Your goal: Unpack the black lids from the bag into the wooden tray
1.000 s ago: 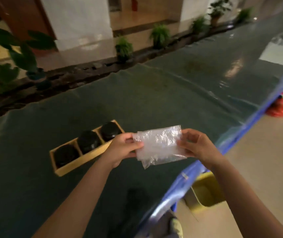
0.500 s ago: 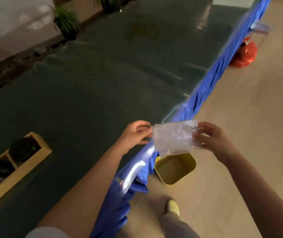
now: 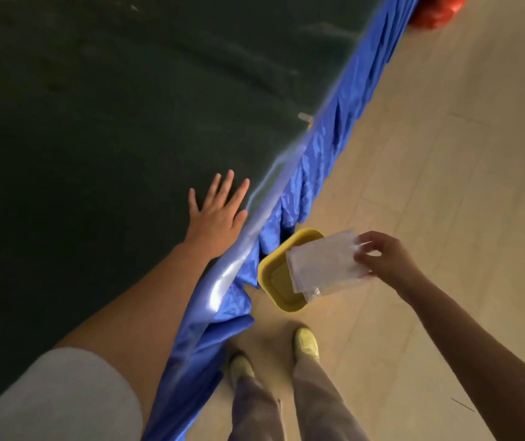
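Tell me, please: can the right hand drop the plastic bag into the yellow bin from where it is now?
Probably yes. The right hand holds the plastic bag above the yellow bin on the floor, and nothing shows between them. How high it hangs cannot be told.

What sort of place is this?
Probably an indoor hall or event space: a long table with a dark cover and pleated blue skirt, pale tiled floor, and a yellow bin below.

Bag over the bin
R hand (image 3: 382,259) pinches clear bag (image 3: 321,265) above yellow bin (image 3: 267,272); L hand (image 3: 219,214) flat on tabletop (image 3: 95,122) beside bin.
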`<state>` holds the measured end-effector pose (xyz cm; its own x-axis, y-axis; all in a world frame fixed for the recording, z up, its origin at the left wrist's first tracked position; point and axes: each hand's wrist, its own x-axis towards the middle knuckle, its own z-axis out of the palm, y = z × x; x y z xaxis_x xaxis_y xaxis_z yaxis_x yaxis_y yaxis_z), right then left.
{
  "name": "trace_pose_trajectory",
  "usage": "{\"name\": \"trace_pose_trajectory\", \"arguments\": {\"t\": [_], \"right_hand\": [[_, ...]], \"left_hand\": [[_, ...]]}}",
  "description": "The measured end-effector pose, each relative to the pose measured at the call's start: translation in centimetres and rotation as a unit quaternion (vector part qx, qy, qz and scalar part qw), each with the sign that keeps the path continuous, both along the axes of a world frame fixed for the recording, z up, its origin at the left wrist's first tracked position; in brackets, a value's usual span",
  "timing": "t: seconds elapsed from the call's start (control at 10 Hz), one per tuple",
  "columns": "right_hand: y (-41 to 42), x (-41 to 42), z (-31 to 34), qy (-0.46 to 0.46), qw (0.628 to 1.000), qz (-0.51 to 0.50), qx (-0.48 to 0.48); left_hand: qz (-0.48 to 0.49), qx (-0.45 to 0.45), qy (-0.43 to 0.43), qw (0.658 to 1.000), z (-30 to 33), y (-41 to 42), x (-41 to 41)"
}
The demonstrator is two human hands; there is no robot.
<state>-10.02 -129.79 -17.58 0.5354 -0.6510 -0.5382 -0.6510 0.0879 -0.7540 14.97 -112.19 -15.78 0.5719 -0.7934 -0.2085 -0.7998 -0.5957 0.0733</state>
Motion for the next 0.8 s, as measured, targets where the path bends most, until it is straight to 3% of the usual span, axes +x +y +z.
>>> {"name": "trace_pose_trajectory", "arguments": {"t": [0.1, 0.3, 0.5, 0.6, 0.8], "right_hand": [[0.5, 1.5, -7.8, 0.064, 0.998, 0.017, 0.002], [2.6, 5.3, -18.6, 0.148, 0.989, 0.014, 0.001], [2.8, 7.4, -23.6, 0.195, 0.98, -0.007, 0.024], [2.9, 7.0, -24.3, 0.219, 0.976, 0.02, -0.008], [2.3, 7.1, -23.3, 0.199, 0.98, -0.002, 0.018]], "left_hand": [[-0.002, -0.053, -0.049, 0.997, -2.2, 0.2, 0.3], [-0.004, -0.066, -0.066, 0.996, -2.6, 0.6, 0.6], [0.002, -0.072, -0.057, 0.996, -2.4, 0.2, 0.4], [0.001, -0.077, -0.057, 0.995, -2.2, 0.3, 0.1], [0.01, -0.088, -0.057, 0.994, -2.0, 0.3, 0.3]]}}
